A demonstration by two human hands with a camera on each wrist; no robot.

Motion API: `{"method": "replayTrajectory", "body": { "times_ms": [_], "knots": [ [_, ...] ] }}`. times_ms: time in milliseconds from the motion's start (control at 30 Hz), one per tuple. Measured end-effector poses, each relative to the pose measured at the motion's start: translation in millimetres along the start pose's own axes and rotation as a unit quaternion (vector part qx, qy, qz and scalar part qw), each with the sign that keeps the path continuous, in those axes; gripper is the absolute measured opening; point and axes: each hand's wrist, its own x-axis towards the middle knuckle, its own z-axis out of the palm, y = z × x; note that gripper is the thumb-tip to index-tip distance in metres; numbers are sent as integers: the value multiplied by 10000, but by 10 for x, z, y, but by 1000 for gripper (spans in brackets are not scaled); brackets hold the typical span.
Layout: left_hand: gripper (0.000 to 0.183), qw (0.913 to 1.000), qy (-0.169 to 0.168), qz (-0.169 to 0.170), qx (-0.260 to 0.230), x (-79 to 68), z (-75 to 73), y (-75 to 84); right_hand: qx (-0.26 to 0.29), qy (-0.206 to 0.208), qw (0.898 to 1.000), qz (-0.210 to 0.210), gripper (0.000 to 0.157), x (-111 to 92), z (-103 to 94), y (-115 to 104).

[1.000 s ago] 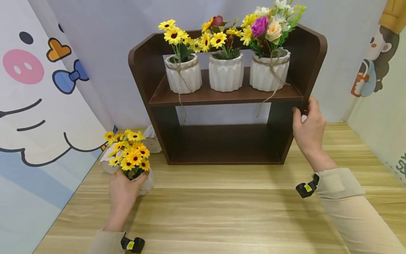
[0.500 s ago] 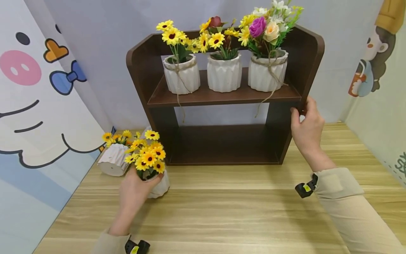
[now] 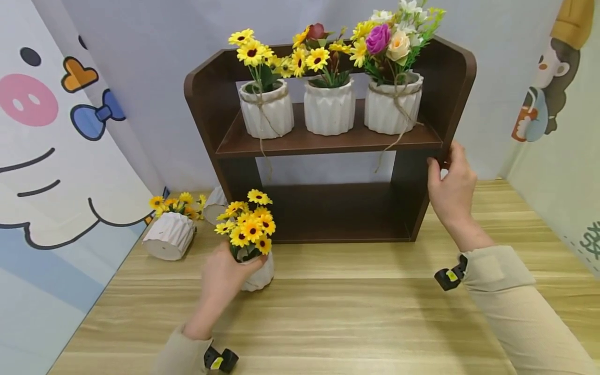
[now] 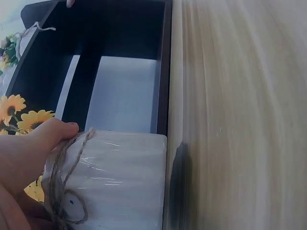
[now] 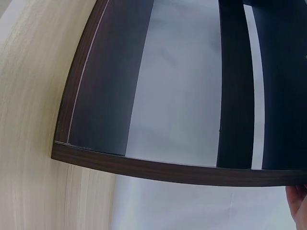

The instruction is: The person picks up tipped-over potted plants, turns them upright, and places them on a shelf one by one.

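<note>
My left hand [image 3: 227, 278] grips the rim of a white ribbed flowerpot [image 3: 261, 275] holding yellow sunflowers [image 3: 248, 226]. In the left wrist view the thumb lies over the rim, and twine is tied round the pot [image 4: 120, 177]. It is roughly upright in front of the lower left of a dark brown two-tier shelf [image 3: 328, 151]; whether its base touches the table I cannot tell. My right hand [image 3: 453, 192] holds the shelf's right side panel below the upper board, the thumb at its front edge. Only part of that hand [image 5: 298, 206] shows in the right wrist view.
On the upper board stand three potted flower arrangements: a left pot [image 3: 266, 112], a middle pot [image 3: 329, 109] and a right pot [image 3: 392, 107]. At the table's left, one pot [image 3: 169, 237] lies tipped over; another [image 3: 215, 204] is partly hidden by the shelf. Printed walls flank the wooden table [image 3: 347, 312].
My left hand has carried the sunflower pot rightward, from beside the tipped pot to in front of the shelf's lower left. The right hand keeps its hold on the side panel.
</note>
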Motion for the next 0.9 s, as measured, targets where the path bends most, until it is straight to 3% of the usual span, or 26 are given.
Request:
{"method": "replayTrajectory", "body": {
  "times_ms": [267, 900],
  "knots": [
    [67, 9986, -19, 431, -313, 78, 114, 151, -29, -19, 10000, -46, 28, 38, -8, -9],
    [79, 9963, -190, 374, -745, 342, 377, 537, -40, -25, 10000, -25, 26, 2, 7, 12]
  ]
}}
